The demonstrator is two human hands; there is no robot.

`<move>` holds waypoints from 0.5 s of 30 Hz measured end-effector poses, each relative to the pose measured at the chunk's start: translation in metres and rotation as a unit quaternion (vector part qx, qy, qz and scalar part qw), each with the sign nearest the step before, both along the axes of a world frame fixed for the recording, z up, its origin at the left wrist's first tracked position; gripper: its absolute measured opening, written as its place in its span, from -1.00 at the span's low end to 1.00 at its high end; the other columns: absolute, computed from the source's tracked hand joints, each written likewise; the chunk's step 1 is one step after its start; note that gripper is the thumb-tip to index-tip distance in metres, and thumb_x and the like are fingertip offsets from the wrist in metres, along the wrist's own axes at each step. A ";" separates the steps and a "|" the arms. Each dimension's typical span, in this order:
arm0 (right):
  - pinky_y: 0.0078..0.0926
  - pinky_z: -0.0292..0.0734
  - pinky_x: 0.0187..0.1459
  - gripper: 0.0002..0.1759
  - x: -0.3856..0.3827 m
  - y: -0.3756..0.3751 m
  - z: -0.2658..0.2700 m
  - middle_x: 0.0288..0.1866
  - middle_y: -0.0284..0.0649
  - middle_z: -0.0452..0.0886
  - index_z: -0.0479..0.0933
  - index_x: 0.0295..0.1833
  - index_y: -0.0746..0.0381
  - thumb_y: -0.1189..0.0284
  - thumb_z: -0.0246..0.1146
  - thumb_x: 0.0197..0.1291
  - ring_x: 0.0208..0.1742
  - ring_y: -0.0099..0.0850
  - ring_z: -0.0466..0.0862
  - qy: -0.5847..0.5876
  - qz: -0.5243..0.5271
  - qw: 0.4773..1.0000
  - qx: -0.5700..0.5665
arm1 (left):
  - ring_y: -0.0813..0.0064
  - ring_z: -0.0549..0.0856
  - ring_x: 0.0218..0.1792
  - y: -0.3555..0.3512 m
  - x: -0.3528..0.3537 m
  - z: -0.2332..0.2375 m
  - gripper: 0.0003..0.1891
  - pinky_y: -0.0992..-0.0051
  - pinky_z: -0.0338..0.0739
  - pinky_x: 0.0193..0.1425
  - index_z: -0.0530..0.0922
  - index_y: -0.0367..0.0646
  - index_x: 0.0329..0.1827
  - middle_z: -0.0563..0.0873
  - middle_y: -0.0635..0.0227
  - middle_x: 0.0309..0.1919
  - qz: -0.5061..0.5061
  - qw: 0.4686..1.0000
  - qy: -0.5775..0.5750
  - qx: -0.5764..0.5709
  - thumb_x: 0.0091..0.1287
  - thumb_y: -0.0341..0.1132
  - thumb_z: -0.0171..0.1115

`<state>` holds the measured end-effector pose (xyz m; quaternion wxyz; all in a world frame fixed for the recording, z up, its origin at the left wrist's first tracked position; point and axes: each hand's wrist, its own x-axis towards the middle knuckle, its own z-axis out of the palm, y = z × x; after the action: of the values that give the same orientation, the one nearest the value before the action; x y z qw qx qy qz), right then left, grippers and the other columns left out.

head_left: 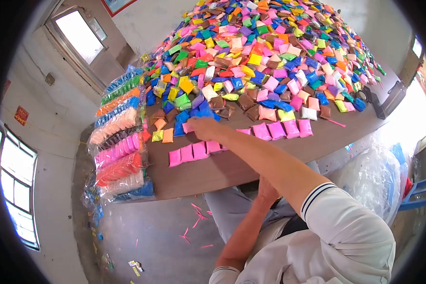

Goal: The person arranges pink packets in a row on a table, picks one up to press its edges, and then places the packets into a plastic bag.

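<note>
The right hand (201,128) curls its fingers around a pink packet (188,127) at the near edge of the mixed pile (270,52) — picking out pinks, it seems. The next move calls for setting it squarely into the pink row (194,152) just nearer. The left hand (267,189) rests low by the lap — I cannot tell how its fingers stand.

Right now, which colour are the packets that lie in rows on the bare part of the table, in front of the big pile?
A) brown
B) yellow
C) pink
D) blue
C: the packets in the rows on the bare wooden table are all pink.
</note>
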<state>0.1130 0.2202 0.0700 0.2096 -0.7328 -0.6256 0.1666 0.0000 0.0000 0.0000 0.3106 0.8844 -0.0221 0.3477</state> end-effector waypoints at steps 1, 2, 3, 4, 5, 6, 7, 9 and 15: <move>-0.03 0.41 0.28 -0.48 0.001 0.000 -0.005 0.23 -0.08 0.60 0.51 0.24 0.08 0.36 0.37 0.11 0.33 -0.02 0.53 -0.032 -0.031 0.999 0.026 | 0.07 0.64 0.14 -0.002 -0.001 0.002 -0.59 0.07 0.48 0.24 0.64 -0.16 0.12 0.71 0.15 0.06 -0.007 1.000 0.002 -0.026 0.21 -0.21 0.38; -0.01 0.42 0.25 -0.56 0.001 0.000 -0.010 0.14 -0.10 0.66 0.57 0.14 0.09 0.38 0.37 0.09 0.28 -0.03 0.57 -0.063 -0.062 0.995 0.053 | 0.07 0.64 0.12 -0.005 -0.002 0.004 -0.60 0.07 0.49 0.22 0.64 -0.16 0.10 0.71 0.17 0.05 -0.014 0.999 0.004 -0.051 0.22 -0.22 0.37; -0.03 0.44 0.20 -0.57 0.001 0.002 -0.011 0.14 -0.12 0.66 0.57 0.13 0.09 0.38 0.36 0.10 0.24 -0.05 0.59 -0.074 -0.064 0.994 0.044 | 0.07 0.64 0.12 0.000 0.001 0.001 -0.61 0.08 0.49 0.21 0.64 -0.16 0.10 0.71 0.17 0.04 -0.018 0.998 -0.001 -0.068 0.23 -0.23 0.37; -0.05 0.46 0.15 -0.58 -0.001 -0.001 -0.004 0.13 -0.13 0.66 0.57 0.13 0.09 0.38 0.36 0.10 0.20 -0.06 0.61 -0.083 -0.068 0.993 0.041 | 0.06 0.64 0.11 0.000 0.002 0.002 -0.62 0.08 0.49 0.21 0.64 -0.17 0.09 0.71 0.16 0.04 -0.021 0.997 -0.003 -0.078 0.23 -0.23 0.36; -0.07 0.49 0.10 -0.59 -0.005 -0.004 0.003 0.12 -0.14 0.66 0.57 0.12 0.09 0.39 0.35 0.11 0.16 -0.08 0.63 -0.090 -0.071 0.993 0.038 | 0.06 0.64 0.10 0.001 0.001 0.004 -0.62 0.09 0.49 0.20 0.64 -0.17 0.09 0.71 0.16 0.03 -0.025 0.996 -0.004 -0.089 0.24 -0.24 0.36; -0.09 0.49 0.08 -0.61 -0.006 -0.001 -0.004 0.12 -0.14 0.67 0.58 0.11 0.09 0.37 0.34 0.12 0.14 -0.08 0.64 -0.114 -0.067 0.989 0.072 | 0.05 0.64 0.10 0.003 -0.001 0.010 -0.62 0.09 0.49 0.20 0.64 -0.17 0.09 0.71 0.16 0.03 -0.015 0.996 -0.008 -0.084 0.24 -0.24 0.36; -0.11 0.49 0.06 -0.63 -0.008 -0.001 -0.012 0.11 -0.15 0.67 0.58 0.09 0.08 0.35 0.33 0.14 0.11 -0.09 0.64 -0.140 -0.063 0.983 0.104 | 0.04 0.64 0.10 0.002 -0.002 0.017 -0.63 0.09 0.50 0.20 0.64 -0.17 0.09 0.71 0.16 0.04 -0.006 0.997 -0.013 -0.080 0.24 -0.25 0.36; -0.10 0.48 0.09 -0.66 -0.008 0.002 -0.019 0.11 -0.14 0.67 0.60 0.09 0.07 0.32 0.30 0.19 0.12 -0.08 0.63 -0.148 -0.056 0.981 0.115 | 0.07 0.63 0.12 0.001 -0.003 0.026 -0.60 0.11 0.49 0.21 0.61 -0.18 0.14 0.69 0.16 0.07 -0.013 0.994 -0.017 -0.109 0.26 -0.23 0.36; -0.11 0.53 0.11 -0.74 0.022 0.018 -0.017 -0.01 -0.09 0.70 0.66 0.00 0.14 0.31 0.19 0.28 0.08 -0.06 0.65 0.087 -0.027 0.993 0.072 | 0.08 0.60 0.17 0.005 0.003 0.006 -0.57 0.10 0.45 0.24 0.61 -0.17 0.16 0.68 0.16 0.10 -0.001 0.999 0.039 0.003 0.23 -0.25 0.35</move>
<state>0.1349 0.2384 0.0525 0.3204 -0.7149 -0.5953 0.1787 0.0026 0.0049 0.0063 0.3086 0.8984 -0.0116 0.3124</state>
